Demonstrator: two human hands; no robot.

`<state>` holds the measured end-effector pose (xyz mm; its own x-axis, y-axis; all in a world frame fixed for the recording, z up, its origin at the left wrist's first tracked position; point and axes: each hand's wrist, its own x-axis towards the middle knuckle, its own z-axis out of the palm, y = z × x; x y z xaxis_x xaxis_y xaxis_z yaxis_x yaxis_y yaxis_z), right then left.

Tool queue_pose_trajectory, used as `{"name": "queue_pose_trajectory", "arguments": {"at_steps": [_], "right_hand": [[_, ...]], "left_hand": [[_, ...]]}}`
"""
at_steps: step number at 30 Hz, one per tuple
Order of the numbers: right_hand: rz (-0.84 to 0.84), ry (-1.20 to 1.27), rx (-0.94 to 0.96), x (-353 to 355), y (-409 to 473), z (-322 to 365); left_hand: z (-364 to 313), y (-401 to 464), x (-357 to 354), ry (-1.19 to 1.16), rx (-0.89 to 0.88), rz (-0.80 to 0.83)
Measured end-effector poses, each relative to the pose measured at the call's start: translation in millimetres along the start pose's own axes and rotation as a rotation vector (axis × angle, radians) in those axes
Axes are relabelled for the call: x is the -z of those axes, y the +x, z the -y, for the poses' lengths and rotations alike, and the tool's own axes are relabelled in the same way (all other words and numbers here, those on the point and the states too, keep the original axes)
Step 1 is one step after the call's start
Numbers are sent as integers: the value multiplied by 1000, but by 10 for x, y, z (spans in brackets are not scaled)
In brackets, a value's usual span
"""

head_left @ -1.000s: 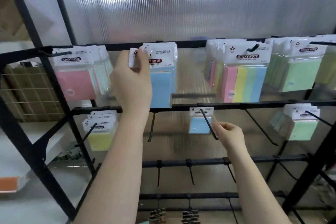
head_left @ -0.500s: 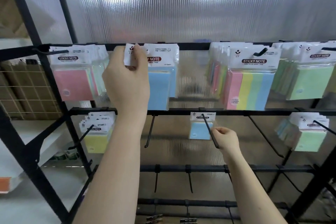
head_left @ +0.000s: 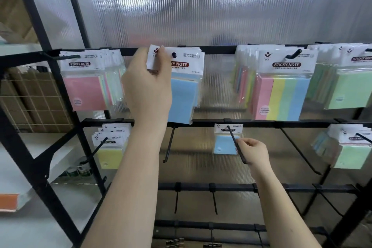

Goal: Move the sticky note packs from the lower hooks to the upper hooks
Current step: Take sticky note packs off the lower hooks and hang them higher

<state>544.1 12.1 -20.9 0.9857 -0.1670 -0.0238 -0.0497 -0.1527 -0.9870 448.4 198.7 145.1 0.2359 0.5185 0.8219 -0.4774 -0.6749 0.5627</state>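
Note:
A blue sticky note pack (head_left: 184, 96) hangs at the front of a bunch on an upper hook (head_left: 174, 54), whose tip shows through the hole in its white header. My left hand (head_left: 148, 86) pinches the left corner of that header. One small blue pack (head_left: 224, 145) hangs at the back of a lower hook (head_left: 232, 137). My right hand (head_left: 253, 152) sits just in front of it, fingers curled round the hook's rod.
The upper rail also carries pink packs (head_left: 84, 92), striped multi-colour packs (head_left: 281, 96) and green packs (head_left: 346, 90). The lower rail holds yellow packs (head_left: 109, 157), green packs (head_left: 351, 155) and a bare hook (head_left: 170, 143). Black rack bars (head_left: 201, 123) cross the view, with bare hooks below.
My left hand has slid the blue pack back along the upper hook, so the hook's tip now shows through its hole. My right hand has stayed at the lower hook.

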Motion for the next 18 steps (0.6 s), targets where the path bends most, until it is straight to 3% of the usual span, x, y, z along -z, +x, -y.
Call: {"name": "queue_pose_trajectory", "arguments": {"at_steps": [10,18], "right_hand": [[-18,-42,-24,26,36,-41],[-14,-94,-24,-27,106,7]], "left_hand": [[106,7,-115,54,94,84],[458,169,-463,0,130,53]]}}
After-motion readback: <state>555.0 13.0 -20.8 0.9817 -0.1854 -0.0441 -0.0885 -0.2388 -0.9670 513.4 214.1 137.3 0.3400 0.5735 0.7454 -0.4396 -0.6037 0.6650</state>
